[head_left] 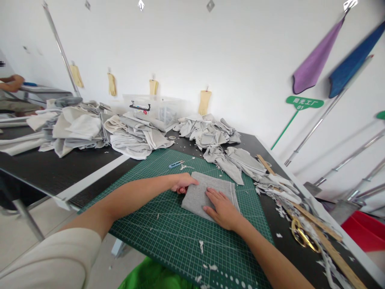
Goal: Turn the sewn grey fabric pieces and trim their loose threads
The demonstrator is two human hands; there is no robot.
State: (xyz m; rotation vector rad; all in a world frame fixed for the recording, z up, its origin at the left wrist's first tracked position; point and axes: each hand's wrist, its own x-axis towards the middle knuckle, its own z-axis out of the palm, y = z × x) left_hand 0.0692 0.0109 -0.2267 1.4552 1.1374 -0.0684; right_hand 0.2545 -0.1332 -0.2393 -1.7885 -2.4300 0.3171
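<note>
A folded piece of grey fabric (200, 197) lies on the green cutting mat (141, 224). My left hand (184, 183) pinches its left edge, thumb on top and fingers curled beneath. Flat on the fabric's right part rests my right hand (221, 208), its fingers spread. Just beyond the fabric, a small blue thread snipper (176, 164) lies on the mat beside white thread scraps.
Piles of grey fabric (138, 134) and cut pieces (210, 132) line the table's back, before a clear plastic box (171, 110). Gold-handled scissors (302, 237) and wooden rulers (333, 257) lie at the right among scraps. Another person's arm (12, 83) shows far left.
</note>
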